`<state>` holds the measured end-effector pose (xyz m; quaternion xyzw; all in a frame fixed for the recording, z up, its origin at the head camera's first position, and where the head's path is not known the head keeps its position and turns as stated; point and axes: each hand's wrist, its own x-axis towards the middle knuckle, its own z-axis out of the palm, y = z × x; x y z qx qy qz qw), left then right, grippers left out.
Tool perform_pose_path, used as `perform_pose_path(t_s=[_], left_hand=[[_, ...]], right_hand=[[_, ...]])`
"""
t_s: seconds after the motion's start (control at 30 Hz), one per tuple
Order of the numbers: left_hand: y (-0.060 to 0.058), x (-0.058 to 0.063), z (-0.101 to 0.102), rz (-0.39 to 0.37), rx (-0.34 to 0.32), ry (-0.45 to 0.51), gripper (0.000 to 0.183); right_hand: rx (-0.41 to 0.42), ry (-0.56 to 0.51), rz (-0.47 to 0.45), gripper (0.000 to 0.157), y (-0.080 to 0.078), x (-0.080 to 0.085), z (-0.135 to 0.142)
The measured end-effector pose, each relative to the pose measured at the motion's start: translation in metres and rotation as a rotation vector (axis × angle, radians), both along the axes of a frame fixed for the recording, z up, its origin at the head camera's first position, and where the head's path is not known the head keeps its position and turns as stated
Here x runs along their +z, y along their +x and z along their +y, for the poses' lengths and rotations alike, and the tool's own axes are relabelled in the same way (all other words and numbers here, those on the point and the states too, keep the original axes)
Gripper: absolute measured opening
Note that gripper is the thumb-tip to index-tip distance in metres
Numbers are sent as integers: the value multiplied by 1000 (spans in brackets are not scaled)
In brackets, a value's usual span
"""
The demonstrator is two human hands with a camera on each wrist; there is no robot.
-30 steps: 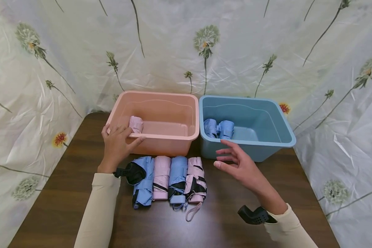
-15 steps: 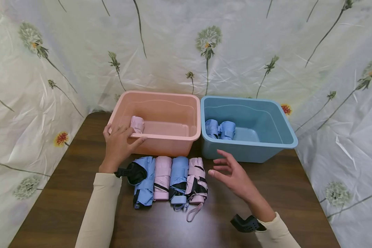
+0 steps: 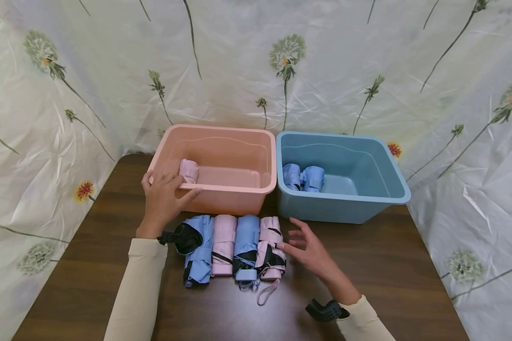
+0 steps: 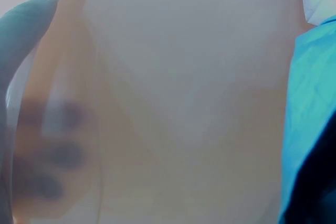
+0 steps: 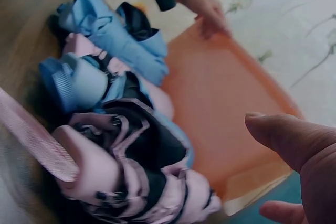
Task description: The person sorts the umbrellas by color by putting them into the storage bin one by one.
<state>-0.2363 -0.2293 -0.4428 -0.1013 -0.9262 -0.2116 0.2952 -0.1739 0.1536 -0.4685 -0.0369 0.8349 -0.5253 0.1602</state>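
Just below the middle of the frame, the rightmost pink umbrella (image 3: 268,244) lies with its long axis running up and down and its handle (image 3: 270,273) toward the bottom edge. I have the right hand (image 3: 309,251) just to its right, angled from the lower right, fingers loosely spread and holding nothing; the left hand (image 3: 164,196), at centre left, grips the near rim of the pink bin (image 3: 226,201), farther from that umbrella.
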Motion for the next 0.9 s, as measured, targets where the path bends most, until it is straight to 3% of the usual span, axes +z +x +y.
perform_pose_path(t_s=[0.37,0.9], left_hand=[[0,-1,0,4,5,1,43],[-1,-3,1,15,-2,6,42]], right_hand=[[15,-44,41,79,-2,-31,-10],[9,-29,65,83,-5,-44,-29]])
